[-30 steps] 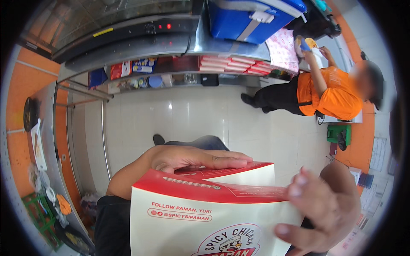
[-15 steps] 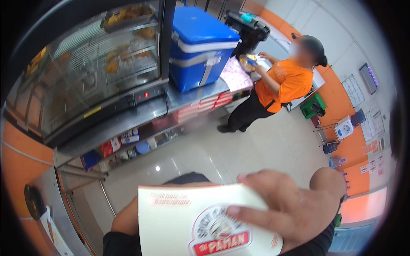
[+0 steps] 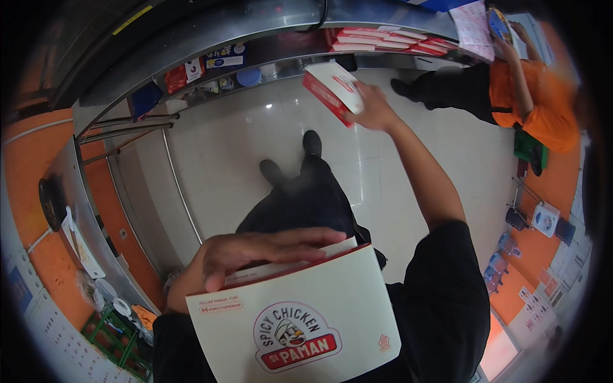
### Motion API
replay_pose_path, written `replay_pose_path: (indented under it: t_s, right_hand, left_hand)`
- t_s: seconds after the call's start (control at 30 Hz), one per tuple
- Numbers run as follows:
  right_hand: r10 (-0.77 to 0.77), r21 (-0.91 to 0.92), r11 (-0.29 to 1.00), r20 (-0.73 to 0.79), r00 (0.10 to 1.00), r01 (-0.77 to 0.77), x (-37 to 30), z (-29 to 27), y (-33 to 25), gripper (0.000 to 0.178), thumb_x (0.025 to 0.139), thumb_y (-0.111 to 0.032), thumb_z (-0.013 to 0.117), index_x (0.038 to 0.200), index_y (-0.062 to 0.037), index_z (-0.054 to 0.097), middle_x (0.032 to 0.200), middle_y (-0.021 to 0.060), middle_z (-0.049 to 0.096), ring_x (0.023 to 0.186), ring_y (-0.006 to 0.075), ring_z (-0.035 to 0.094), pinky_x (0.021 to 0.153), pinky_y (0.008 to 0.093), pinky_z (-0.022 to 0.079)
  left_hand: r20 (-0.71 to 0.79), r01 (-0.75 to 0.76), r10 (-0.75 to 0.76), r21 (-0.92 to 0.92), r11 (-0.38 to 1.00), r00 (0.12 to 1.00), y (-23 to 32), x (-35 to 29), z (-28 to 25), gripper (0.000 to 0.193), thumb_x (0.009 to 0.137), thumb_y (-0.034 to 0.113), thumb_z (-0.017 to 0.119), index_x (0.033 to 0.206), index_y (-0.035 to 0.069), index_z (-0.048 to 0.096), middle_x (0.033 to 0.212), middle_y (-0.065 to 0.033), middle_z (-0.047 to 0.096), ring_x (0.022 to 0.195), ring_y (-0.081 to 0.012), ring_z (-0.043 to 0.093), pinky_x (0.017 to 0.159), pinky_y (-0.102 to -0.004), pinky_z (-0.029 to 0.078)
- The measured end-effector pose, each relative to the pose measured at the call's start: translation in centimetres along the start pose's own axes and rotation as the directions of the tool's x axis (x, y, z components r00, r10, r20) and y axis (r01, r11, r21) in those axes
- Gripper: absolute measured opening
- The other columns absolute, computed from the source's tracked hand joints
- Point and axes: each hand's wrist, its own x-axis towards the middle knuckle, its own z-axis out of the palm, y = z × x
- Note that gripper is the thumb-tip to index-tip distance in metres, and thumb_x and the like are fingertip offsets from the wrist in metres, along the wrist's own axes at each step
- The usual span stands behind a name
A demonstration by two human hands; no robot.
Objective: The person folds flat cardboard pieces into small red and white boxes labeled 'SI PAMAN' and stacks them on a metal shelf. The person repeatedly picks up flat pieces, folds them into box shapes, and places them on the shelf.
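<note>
The right grip point(image 3: 373, 108) holds a red-and-white box point(image 3: 333, 83) outstretched; the left grip point(image 3: 265, 252) touches white cartons point(image 3: 357, 300).

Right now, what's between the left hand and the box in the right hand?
Head view: from the left hand, dark trousers, a black shoe, then pale floor up to the box.

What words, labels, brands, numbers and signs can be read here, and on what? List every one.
Wording and brands are left uncopied; each line tells where print stands.
Nearest white carton: badge lettering, legible; corner print, much smaller.
Held-out carton: red print, too small to read.
Blue shelf package: too small to read.
Yellow strip, top left: any print too small.
Wall sheets, right: too small to read.
</note>
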Motion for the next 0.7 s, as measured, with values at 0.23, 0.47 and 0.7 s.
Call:
replay_pose_path:
  t_s: [0.23,0.47,0.7]
  right_hand:
    - [-0.184,-0.186,0.968,-0.051,0.982,0.171,19.1,8.1,-1.1,0.108,0.067,-0.043,0.087,0.159,-0.0223,0.034,0.159,0.0308,0.024,0.145,0.0529,0.027,0.119,0.0550,0.034]
    - [-0.073,-0.518,0.853,0.008,0.997,0.066,26.1,11.3,1.8,0.082,0.088,-0.011,0.065,0.161,-0.0223,0.030,0.171,0.0143,0.016,0.157,0.0364,0.018,0.119,0.0518,0.037]
    - [-0.004,-0.457,0.889,0.078,0.997,0.040,25.1,12.8,-1.7,0.083,0.091,-0.008,0.058,0.164,-0.0237,0.022,0.173,0.0114,0.011,0.157,0.0325,0.022,0.117,0.0557,0.037]
  left_hand:
    - [-0.273,-0.085,0.097,0.054,0.995,0.957,-1.2,-2.7,0.2,0.122,0.080,0.085,0.058,0.158,-0.005,0.033,0.162,-0.0433,0.001,0.149,-0.0643,0.004,0.110,-0.0754,0.021]
    - [-0.462,-0.177,0.146,-0.025,0.984,0.875,-1.2,-3.5,2.1,0.103,0.089,0.073,0.058,0.159,0.000,0.034,0.164,-0.0399,-0.003,0.152,-0.0593,0.003,0.115,-0.0713,0.019]
    - [-0.541,-0.130,0.123,0.026,0.991,0.832,-0.7,-4.0,2.2,0.096,0.092,0.068,0.057,0.158,0.000,0.037,0.163,-0.0405,0.000,0.153,-0.0572,0.004,0.116,-0.0708,0.018]
